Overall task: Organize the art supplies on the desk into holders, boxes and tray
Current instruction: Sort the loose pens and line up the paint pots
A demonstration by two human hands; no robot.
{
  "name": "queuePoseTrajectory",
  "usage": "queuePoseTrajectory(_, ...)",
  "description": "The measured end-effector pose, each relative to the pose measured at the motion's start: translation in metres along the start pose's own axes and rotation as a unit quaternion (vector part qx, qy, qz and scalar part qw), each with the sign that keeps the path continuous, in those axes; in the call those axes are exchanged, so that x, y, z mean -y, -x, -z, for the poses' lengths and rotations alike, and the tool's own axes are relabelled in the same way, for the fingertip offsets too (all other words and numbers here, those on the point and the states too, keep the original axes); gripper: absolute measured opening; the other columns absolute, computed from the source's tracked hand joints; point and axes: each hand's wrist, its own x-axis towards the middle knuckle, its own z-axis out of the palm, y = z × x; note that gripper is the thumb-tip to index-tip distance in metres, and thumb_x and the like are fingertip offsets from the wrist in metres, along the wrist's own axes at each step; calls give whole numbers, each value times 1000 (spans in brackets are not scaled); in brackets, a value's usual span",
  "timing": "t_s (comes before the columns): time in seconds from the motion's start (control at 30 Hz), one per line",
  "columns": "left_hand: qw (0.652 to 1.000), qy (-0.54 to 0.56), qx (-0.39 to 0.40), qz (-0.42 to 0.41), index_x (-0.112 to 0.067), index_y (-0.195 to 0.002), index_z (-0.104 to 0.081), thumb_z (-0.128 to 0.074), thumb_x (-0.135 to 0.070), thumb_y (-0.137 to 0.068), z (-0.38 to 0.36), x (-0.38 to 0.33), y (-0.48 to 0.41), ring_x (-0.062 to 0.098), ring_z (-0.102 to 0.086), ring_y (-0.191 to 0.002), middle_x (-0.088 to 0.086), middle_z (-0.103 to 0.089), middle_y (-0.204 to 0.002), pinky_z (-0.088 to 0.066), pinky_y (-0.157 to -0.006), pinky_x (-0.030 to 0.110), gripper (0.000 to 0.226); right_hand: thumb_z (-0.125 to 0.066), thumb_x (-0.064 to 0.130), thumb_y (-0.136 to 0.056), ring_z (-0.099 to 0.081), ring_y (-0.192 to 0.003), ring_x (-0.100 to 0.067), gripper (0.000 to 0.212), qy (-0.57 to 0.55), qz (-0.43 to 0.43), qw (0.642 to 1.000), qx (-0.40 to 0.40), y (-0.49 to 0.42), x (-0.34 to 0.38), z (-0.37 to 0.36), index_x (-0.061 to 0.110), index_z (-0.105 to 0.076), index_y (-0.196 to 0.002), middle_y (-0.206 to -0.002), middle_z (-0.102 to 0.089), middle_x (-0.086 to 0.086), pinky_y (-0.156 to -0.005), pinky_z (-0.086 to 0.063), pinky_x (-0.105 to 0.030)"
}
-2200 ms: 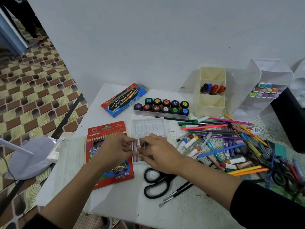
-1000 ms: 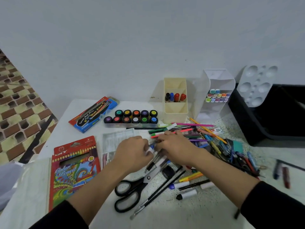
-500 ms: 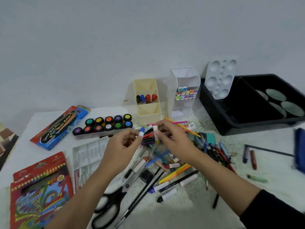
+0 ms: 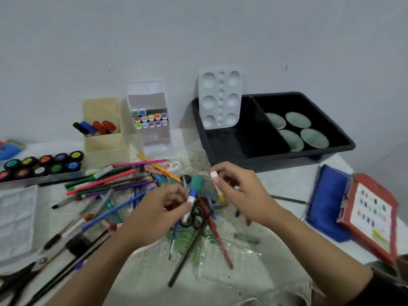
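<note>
While the left fingers (image 4: pixel 179 191) pinch a blue-capped marker (image 4: pixel 191 196), the right fingers (image 4: pixel 223 168) grip a pale-capped marker (image 4: pixel 217 184)

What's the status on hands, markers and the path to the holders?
Left hand pinches a blue-capped marker. Right hand grips a pale-capped marker. Both held above the loose pen pile; white holder beyond it, path looks open.
</note>
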Motion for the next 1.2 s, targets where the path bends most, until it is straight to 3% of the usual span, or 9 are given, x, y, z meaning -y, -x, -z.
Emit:
queuePoseTrajectory(0.1, 995, -44, 87, 7, -17, -88, -57, -60, -29, -100, -35, -11, -4, 7, -46, -59, -1, -64, -63, -36, -62, 26, 17, -59, 24, -101, -58, -60, -19, 7, -28, -38, 996, 78, 23, -21, 34, 23, -65, -97, -68, -62, 4, -55, -52, -38)
queuePoseTrajectory(0.23, 969, -164, 186, -18, -23, -96, -57, -57, -38, -101, -65, -21, -2, 7, -44, -55, -2, -62, -65, -34, -56, 21, 16, -68, 28, -95, -59, -68, -15, 8, 71, 5, 974, 217, 48, -42, 56, 21, -68, -94, -75, -65, 2, -64, -49, -29)
queuePoseTrajectory(0.37, 951, -247, 182, -39, -22, -94, -59, -62, -35, -98, -76, -26, 0, 7, -52, -59, -10, -63, -67, -34, -57, 16, 14, -69, 30, -94, -55, -67, -8, 10, 106, 28, 949, 294, 65, -55, 60, 33, -59, -90, -74, -59, 10, -62, -44, -26)
queuePoseTrajectory(0.47, 953, -254, 164, -35, -23, -93, -59, -62, -36, -98, -78, -26, 4, 12, -56, -64, -8, -66, -70, -41, -61, 24, 15, -70, 30, -92, -50, -65, -3, 10, 134, 63, 937, 318, 72, -61, 56, 23, -62, -91, -76, -57, 9, -59, -35, -18)
queuePoseTrajectory(0.57, 958, -248, 139, -37, -22, -96, -59, -61, -37, -99, -80, -22, 7, 16, -62, -70, -8, -71, -75, -46, -66, 29, 15, -72, 33, -90, -47, -69, -4, 14, 182, 105, 927, 311, 74, -66, 50, 20, -67, -92, -79, -59, 9, -61, -37, -19)
queuePoseTrajectory(0.77, 969, -226, 95, -33, -21, -96, -63, -64, -33, -98, -90, -22, 5, 7, -65, -71, -14, -71, -76, -44, -64, 14, 12, -64, 34, -93, -59, -80, -14, 13, 251, 178, 914, 266, 72, -75, 56, 24, -73, -93, -87, -64, 9, -66, -48, -34)
queuePoseTrajectory(0.87, 968, -237, 71, -48, -25, -98, -62, -64, -39, -96, -97, -25, -2, 5, -64, -80, -14, -68, -83, -52, -71, 28, 14, -62, 26, -92, -60, -83, -15, 9, 256, 179, 915, 256, 65, -88, 66, 23, -71, -92, -92, -64, 8, -66, -50, -36)
queuePoseTrajectory(1.03, 971, -227, 65, -26, -30, -104, -45, -40, -47, -104, -109, -31, -17, 9, -58, -78, -6, -67, -87, -47, -69, 32, 18, -64, 9, -82, -63, -86, -18, 18, 280, 183, 914, 231, 51, -101, 85, 20, -72, -94, -96, -69, 6, -72, -51, -35)
queuePoseTrajectory(1.2, 955, -284, 87, -4, -31, -114, -38, -26, -51, -105, -112, -29, -16, 3, -39, -91, -4, -56, -95, -29, -82, 9, 25, -64, 0, -78, -62, -81, -18, 26, 302, 181, 919, 175, 48, -115, 93, 22, -73, -90, -84, -69, 10, -74, -47, -34)
